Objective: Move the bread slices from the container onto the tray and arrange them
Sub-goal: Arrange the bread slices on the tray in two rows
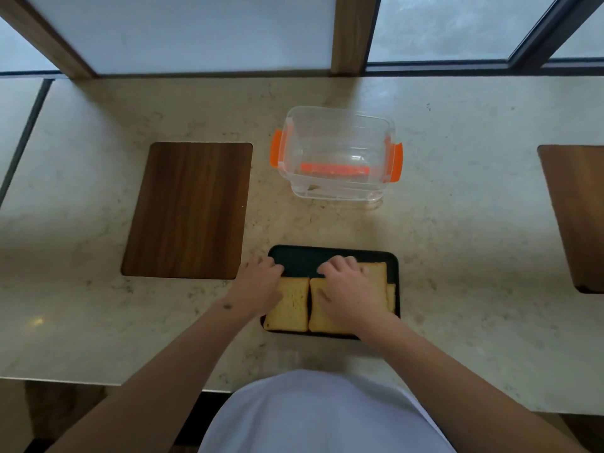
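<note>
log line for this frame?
stage: arranging | bread slices: on tray | container: no slices visible | left hand: tray edge | right hand: on slice

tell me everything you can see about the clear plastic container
The clear plastic container is a deep, rounded-rectangle tub of transparent plastic with orange latch clips hanging at its left and right sides. It has no lid on and stands upright on the pale stone counter, beyond the black tray and apart from it. No bread slices show inside; an orange strip shows low through its walls. Neither hand touches it.
</note>
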Action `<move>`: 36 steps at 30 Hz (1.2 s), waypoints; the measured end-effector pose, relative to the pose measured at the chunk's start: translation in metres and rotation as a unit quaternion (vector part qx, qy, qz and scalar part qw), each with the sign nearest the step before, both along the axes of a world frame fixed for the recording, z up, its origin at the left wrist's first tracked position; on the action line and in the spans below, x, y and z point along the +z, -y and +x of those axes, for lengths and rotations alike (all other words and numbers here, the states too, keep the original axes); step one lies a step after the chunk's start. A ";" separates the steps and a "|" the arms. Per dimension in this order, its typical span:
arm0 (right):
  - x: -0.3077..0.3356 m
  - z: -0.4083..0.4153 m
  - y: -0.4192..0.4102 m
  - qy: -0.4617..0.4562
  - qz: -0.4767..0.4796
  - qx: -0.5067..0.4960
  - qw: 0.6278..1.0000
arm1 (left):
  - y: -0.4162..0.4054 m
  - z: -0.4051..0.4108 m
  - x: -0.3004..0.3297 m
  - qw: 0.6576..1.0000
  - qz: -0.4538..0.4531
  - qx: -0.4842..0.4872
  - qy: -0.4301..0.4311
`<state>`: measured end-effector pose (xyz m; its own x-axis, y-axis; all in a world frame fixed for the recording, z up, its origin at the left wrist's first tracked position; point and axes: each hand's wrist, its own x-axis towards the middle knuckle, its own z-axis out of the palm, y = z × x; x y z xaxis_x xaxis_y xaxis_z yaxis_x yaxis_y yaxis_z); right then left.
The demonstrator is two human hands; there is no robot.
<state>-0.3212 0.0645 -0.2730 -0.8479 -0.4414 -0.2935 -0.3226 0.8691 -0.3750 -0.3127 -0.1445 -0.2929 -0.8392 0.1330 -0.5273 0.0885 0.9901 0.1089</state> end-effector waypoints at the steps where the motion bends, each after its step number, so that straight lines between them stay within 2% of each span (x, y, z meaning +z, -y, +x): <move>1: -0.004 0.001 0.009 0.017 0.011 0.026 0.999 | -0.001 -0.001 -0.001 1.000 -0.008 -0.008 -0.005; 6: -0.020 0.000 0.036 0.069 0.051 0.076 0.993 | -0.003 -0.004 -0.004 1.000 -0.001 0.018 -0.001; 12: -0.023 -0.008 0.047 0.092 0.028 0.085 0.992 | -0.003 0.000 -0.001 0.989 0.099 0.107 -0.003; 16: -0.024 -0.010 0.041 0.100 0.030 0.068 0.992 | 0.000 -0.002 0.009 0.938 0.234 0.253 0.021; 21: -0.022 -0.016 0.035 0.163 -0.042 -0.008 0.986 | 0.009 0.002 0.012 0.869 0.298 0.388 0.075; 29: -0.025 -0.040 0.036 0.249 -0.144 -0.133 0.948 | 0.014 0.014 0.009 0.859 0.312 0.395 0.090; 36: -0.033 -0.044 0.045 0.248 -0.158 -0.179 0.939 | 0.018 0.013 0.012 0.813 0.340 0.468 0.065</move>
<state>-0.3651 0.0199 -0.3060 -0.7524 -0.2860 -0.5934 0.2512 0.7081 -0.6599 -0.2998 -0.1628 -0.2808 -0.6840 -0.2339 -0.6909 -0.7249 0.3237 0.6081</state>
